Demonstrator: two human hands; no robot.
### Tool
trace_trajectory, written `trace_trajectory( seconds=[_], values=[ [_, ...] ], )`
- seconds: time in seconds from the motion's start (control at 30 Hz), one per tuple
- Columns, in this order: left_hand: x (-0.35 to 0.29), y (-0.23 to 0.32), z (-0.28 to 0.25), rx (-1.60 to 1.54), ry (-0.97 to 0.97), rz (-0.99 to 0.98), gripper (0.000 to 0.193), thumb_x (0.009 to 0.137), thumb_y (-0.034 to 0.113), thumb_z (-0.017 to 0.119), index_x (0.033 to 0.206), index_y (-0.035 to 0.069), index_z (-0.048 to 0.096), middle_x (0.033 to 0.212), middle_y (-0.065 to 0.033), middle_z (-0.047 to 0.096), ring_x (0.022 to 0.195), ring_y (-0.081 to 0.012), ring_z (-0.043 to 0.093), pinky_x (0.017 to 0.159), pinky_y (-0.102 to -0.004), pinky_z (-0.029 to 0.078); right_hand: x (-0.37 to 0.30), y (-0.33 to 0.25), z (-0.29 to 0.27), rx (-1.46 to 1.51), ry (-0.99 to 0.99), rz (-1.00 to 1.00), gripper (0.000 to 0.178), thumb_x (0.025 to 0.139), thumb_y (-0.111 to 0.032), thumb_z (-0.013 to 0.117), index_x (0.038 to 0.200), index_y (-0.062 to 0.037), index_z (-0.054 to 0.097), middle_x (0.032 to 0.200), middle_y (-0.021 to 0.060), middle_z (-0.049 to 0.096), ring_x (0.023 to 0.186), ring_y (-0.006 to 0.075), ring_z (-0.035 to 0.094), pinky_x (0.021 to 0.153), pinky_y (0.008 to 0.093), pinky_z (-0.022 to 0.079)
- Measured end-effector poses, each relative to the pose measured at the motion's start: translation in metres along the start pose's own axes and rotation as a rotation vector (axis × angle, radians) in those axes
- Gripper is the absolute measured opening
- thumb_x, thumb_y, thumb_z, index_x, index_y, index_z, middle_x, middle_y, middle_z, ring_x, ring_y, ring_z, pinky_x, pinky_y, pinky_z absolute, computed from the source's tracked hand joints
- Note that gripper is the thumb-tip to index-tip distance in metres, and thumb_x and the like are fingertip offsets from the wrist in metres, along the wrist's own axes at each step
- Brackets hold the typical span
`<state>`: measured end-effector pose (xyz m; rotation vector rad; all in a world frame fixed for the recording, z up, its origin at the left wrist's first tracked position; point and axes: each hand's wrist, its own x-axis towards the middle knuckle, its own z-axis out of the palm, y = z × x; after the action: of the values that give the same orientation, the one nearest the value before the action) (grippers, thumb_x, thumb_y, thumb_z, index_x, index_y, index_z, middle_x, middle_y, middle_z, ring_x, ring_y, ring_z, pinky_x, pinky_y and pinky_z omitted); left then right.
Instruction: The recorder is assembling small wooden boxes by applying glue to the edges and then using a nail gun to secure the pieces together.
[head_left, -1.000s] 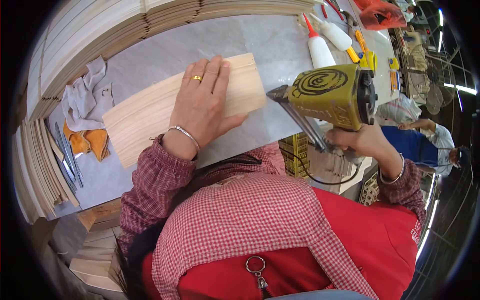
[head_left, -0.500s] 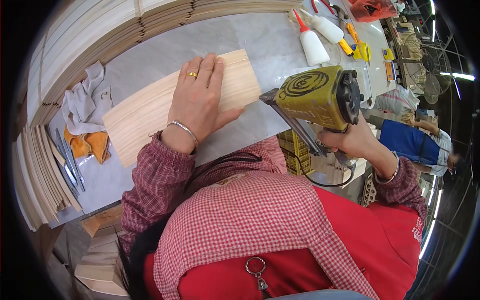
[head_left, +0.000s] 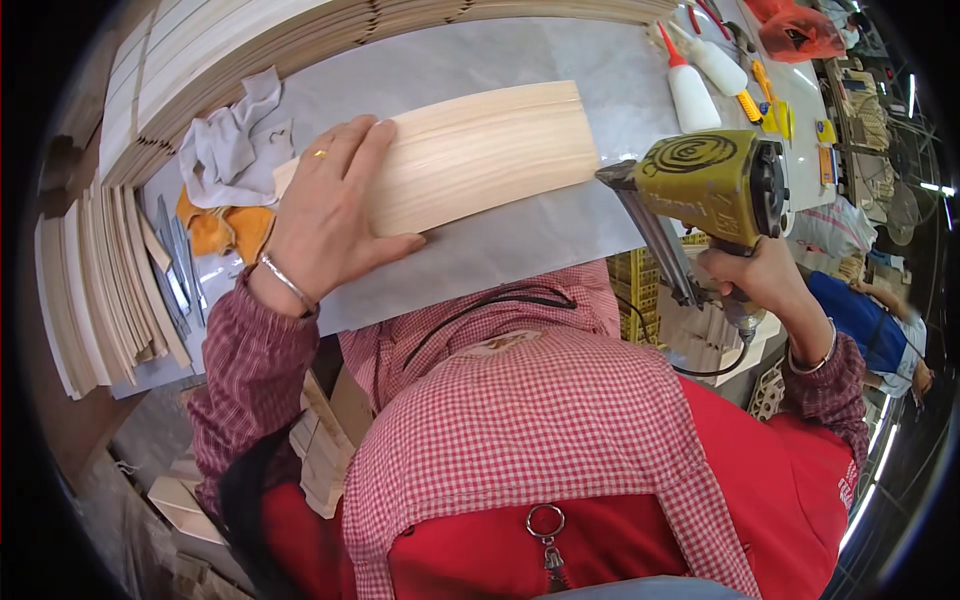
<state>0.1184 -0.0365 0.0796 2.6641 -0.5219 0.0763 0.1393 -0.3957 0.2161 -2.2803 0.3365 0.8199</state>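
A pale wooden board [head_left: 480,150] lies on the grey tabletop. My left hand [head_left: 335,195] rests over its left end, fingers stretched across the top towards the far edge and thumb spread at the near edge. My right hand [head_left: 760,275] is wrapped round the handle of a yellow and black nail gun [head_left: 700,185]. The gun's nose is at the board's right end; whether it touches the wood I cannot tell. An air hose [head_left: 715,372] trails from the handle.
Stacked wooden strips [head_left: 300,50] line the far side, with more pieces [head_left: 100,290] at left. Near my left hand lie a grey cloth [head_left: 228,140] and an orange glove-like piece [head_left: 225,228]. Glue bottles [head_left: 692,95] stand far right. A person in a blue apron [head_left: 865,315] is beyond.
My left hand has slid leftward along the board to its left end. The nail gun still stays by the right end. The whole view has shifted, so the bench things appear further right.
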Motion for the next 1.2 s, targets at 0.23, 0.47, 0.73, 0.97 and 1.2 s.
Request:
trace_trajectory(
  seconds=[0.23,0.47,0.73,0.97,1.2],
  values=[
    [0.001,-0.007,0.003,0.051,0.014,0.066,0.095,0.053,0.035,0.084,0.134,0.004,0.044,0.133,-0.0157,0.047,0.119,-0.0316,0.046,0.101,-0.0406,0.037,-0.005,-0.004,0.005,-0.03,0.012,0.023,0.028,0.067,-0.001,0.061,0.094,-0.0014,0.055,0.056,0.003,0.054,0.043,0.0109,0.047,0.041,0.0227,0.035],
    [0.003,-0.008,0.011,-0.03,0.104,0.109,0.091,0.055,0.035,0.084,0.132,0.004,0.047,0.134,-0.0143,0.047,0.118,-0.0319,0.046,0.101,-0.041,0.037,-0.014,0.007,0.021,0.062,0.045,-0.023,0.028,0.067,-0.001,0.063,0.093,-0.0011,0.056,0.056,0.0025,0.054,0.043,0.01,0.046,0.04,0.0224,0.035],
    [0.0,-0.012,0.016,-0.102,0.138,0.105,0.089,0.059,0.04,0.082,0.133,0.005,0.047,0.137,-0.0146,0.044,0.119,-0.0319,0.045,0.1,-0.0414,0.039,-0.031,-0.045,0.066,0.104,-0.084,0.086,0.043,0.066,-0.001,0.066,0.108,-0.0004,0.056,0.088,0.0073,0.063,0.072,0.0153,0.056,0.064,0.0258,0.047],
    [-0.004,-0.011,0.015,-0.049,0.174,0.186,0.078,0.063,0.039,0.078,0.126,0.002,0.052,0.133,-0.0197,0.045,0.113,-0.0341,0.045,0.099,-0.0404,0.037,-0.03,-0.052,0.083,0.105,-0.122,0.085,0.044,0.067,0.0,0.066,0.11,-0.001,0.056,0.096,0.0085,0.063,0.082,0.0166,0.057,0.072,0.0269,0.047],
    [-0.005,-0.012,0.018,-0.032,0.165,0.173,0.081,0.064,0.04,0.079,0.133,0.011,0.049,0.138,-0.0185,0.042,0.118,-0.0338,0.044,0.099,-0.0417,0.039,-0.033,-0.053,0.089,0.083,-0.102,0.03,0.044,0.067,0.0,0.065,0.109,-0.0011,0.056,0.095,0.0082,0.063,0.08,0.0167,0.057,0.071,0.0271,0.047]
  ],
)
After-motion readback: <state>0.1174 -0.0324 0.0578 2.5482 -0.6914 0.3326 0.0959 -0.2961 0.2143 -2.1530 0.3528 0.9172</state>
